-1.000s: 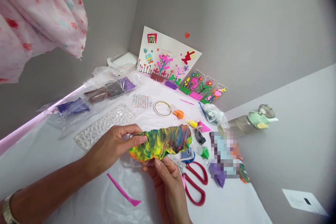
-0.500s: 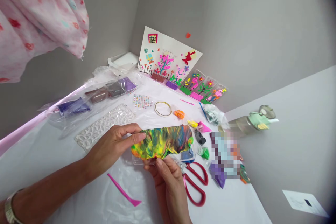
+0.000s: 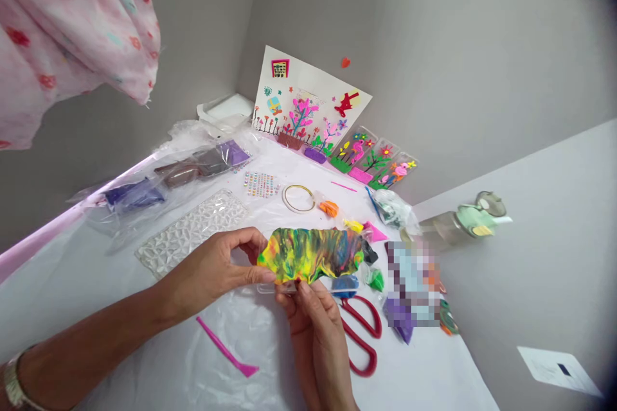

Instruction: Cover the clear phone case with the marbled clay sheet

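Since the earlier frame, the marbled slab (image 3: 313, 253) has shifted a little toward 3 o'clock and slightly up, and the thumb of the left hand (image 3: 222, 266) has gone from its face down to its lower left corner. With the slab taken as the centre of the clock, the left hand is at 9 o'clock and pinches that end, thumb in front and the other fingers behind. At 6 o'clock the right hand (image 3: 315, 318) pinches also: its thumb is on the lower edge of the slab, with fingers underneath. A rim of the clear case (image 3: 267, 288) shows just below the slab; whether the two touch along the whole length, I cannot tell.

Around them, the pink strip (image 3: 226, 347) lies at 7 o'clock and the red-handled scissors (image 3: 362, 342) at 5 o'clock, partly behind the right hand. The faceted clear sheet (image 3: 193, 234) is at 9 o'clock, beyond the left hand. Near 12 o'clock lie the gold ring (image 3: 299, 210) and the orange lump (image 3: 329, 208), and farther the decorated board (image 3: 313, 90) leans by the wall.

In my judgement, the step in hand is adjusting the slab against the case; from its position alone, I cannot say if it is being laid on or lifted off. The next move would call for light, even support at both ends, because the slab looks soft and could stretch or tear.
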The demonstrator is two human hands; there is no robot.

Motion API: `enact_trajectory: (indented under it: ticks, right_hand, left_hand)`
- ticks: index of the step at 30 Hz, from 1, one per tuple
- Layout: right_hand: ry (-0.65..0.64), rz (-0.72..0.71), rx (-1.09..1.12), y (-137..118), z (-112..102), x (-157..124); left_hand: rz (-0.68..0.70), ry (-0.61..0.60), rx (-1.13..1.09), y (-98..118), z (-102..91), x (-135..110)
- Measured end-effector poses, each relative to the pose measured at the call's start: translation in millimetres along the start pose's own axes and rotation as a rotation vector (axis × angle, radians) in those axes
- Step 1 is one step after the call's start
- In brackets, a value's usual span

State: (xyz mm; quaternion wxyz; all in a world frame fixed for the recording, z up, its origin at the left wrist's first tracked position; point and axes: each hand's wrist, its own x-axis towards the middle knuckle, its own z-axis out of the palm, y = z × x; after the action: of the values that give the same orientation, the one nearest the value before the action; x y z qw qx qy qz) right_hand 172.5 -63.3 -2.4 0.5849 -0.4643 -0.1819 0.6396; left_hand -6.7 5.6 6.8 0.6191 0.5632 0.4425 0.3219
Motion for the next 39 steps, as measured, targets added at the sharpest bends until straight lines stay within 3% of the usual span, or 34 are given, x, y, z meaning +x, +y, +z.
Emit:
enact_trajectory:
  ticks: [8, 16, 24, 34, 39]
  right_hand:
    - [-0.018, 0.0, -0.017, 0.8, 0.2, -1.5]
    - [-0.031, -0.003, -0.02, 1.3, 0.4, -2.6]
    - [-0.065, 0.002, -0.043, 5.5, 0.8, -4.0]
    - [-0.046, 0.018, -0.045, 5.1, 1.4, -4.0]
    - [-0.054, 0.024, -0.079, 8.0, 1.8, -5.5]
  left_hand:
    - [0.053, 0.07, 0.055, -0.4, -2.3, -0.7]
    - [-0.028, 0.03, -0.029, -2.6, 0.8, -1.5]
    - [0.039, 0.074, -0.026, -0.8, 0.5, -4.0]
    - [-0.047, 0.028, -0.104, -5.4, 4.0, -2.6]
    - [0.012, 0.073, -0.089, -4.5, 4.1, -3.7]
